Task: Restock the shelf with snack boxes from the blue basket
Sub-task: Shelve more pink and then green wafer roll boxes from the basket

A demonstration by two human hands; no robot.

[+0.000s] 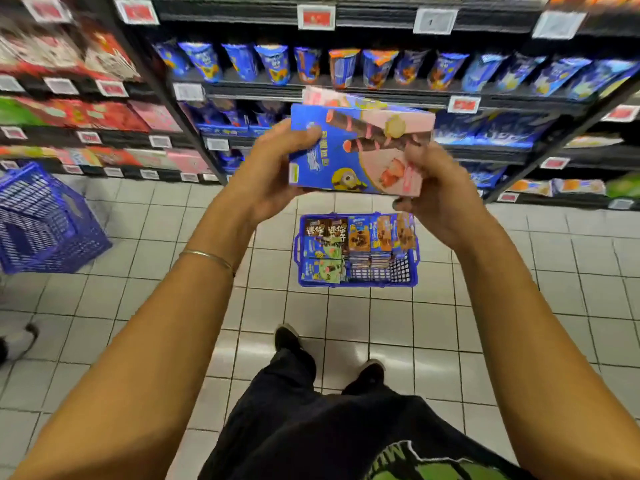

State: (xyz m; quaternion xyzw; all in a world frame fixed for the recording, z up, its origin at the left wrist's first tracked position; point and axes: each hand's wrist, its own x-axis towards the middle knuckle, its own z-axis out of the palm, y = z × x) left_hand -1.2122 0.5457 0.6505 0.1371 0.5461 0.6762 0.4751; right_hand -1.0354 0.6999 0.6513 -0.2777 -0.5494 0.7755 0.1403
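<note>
At the far left a second basket point(45, 220) sits tilted on the tiled floor point(145, 258), well apart from the work. The person's left hand point(273, 171), a thin bangle point(207, 256) on its wrist, grips the left edge of the snack boxes point(356, 150), with the thumb across the blue front and the fingers curled behind. The boxes are held up at chest level in front of the shelf point(263, 93) as what looks like a small stack, a pink one showing behind the top edge. The right hand point(436, 192) pinches the lower right corner, though motion blur hides exactly how its fingers lie. Directly below, the blue basket point(298, 251) stands on the floor, more than half full of boxes.

The step in hand seems to be squaring the stack before placing it. It would go best with the edges aligned first, then the boxes slid in face-out on the row with matching packaging — both hands supporting until the base rests on the shelf.
</note>
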